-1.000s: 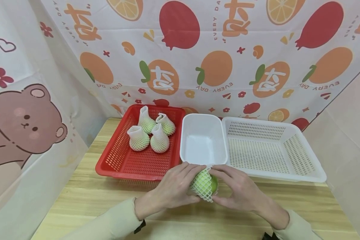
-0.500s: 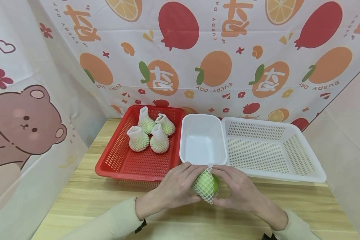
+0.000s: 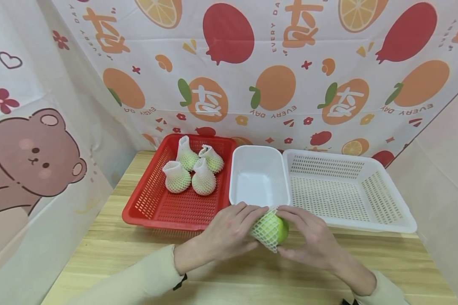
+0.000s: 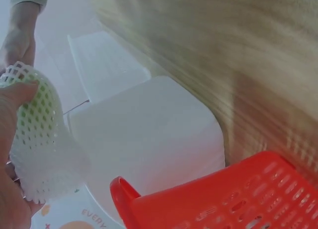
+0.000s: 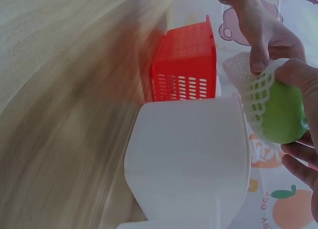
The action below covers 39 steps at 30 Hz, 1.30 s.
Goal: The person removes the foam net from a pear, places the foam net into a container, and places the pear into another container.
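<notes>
In the head view a green apple [image 3: 283, 231] sits partly inside a white foam net [image 3: 266, 230], in front of the white tub. My left hand [image 3: 229, 231] grips the netted left side of the apple. My right hand [image 3: 314, 237] is at the net's open right edge, fingers above and thumb below. Bare green skin of the apple [image 5: 285, 112] shows past the net's edge in the right wrist view, with the right thumb and fingers round it. The left wrist view shows the left thumb pressed on the foam net [image 4: 42, 124], whose narrow tail hangs down.
A red basket [image 3: 213, 218] at the left holds several fruits in foam nets [image 3: 203, 180]. The white tub [image 3: 259, 188] stands beside it, with a white basket [image 3: 397, 224] at the right. A printed cloth [image 3: 236, 93] hangs behind the wooden table [image 3: 110, 254].
Both hands have shifted slightly right with the apple. More bare green skin shows at the net's right edge, and the right hand has moved a little away from the left.
</notes>
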{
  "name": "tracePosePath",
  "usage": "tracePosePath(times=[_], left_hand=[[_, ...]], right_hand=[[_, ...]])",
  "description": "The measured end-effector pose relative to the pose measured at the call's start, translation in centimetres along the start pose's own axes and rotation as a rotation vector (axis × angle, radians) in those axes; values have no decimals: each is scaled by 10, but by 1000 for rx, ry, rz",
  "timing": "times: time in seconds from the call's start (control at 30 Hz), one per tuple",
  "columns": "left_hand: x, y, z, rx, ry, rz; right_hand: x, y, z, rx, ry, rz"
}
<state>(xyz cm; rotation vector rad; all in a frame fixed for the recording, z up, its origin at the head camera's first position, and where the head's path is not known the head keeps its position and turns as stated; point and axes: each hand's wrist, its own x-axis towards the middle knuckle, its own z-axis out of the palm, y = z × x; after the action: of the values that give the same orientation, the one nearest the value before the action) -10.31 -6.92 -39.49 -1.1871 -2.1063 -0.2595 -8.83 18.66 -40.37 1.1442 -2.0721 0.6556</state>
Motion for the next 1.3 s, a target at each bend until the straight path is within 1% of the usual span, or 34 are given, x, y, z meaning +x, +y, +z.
tracePosePath(times=[0.17, 0.27, 0.47, 0.57, 0.7, 0.8, 0.97, 1.07, 1.17, 1.3], left_hand=[[3, -4, -2, 27, -11, 7], [5, -9, -4, 35, -31, 19], [11, -17, -9, 56, -67, 57], [16, -23, -13, 65, -109, 79], [23, -31, -19, 88, -182, 98], [29, -35, -21, 110, -204, 118], [38, -39, -20, 133, -193, 148], [44, -42, -18, 132, -209, 157], [51, -46, -16, 132, -251, 156], [60, -51, -11, 123, -333, 132]], right_hand=[[0, 6, -6, 42, 37, -10], [0, 9, -10, 33, 60, -12], [0, 17, -26, -6, 71, -8], [-2, 21, -35, -33, 76, -7], [-4, 27, -46, -66, 80, -3], [-7, 31, -54, -85, 84, -6], [-12, 37, -66, -122, 73, -1], [-15, 40, -72, -142, 60, 7], [-17, 43, -77, -160, 44, 17], [-19, 46, -82, -178, 25, 28]])
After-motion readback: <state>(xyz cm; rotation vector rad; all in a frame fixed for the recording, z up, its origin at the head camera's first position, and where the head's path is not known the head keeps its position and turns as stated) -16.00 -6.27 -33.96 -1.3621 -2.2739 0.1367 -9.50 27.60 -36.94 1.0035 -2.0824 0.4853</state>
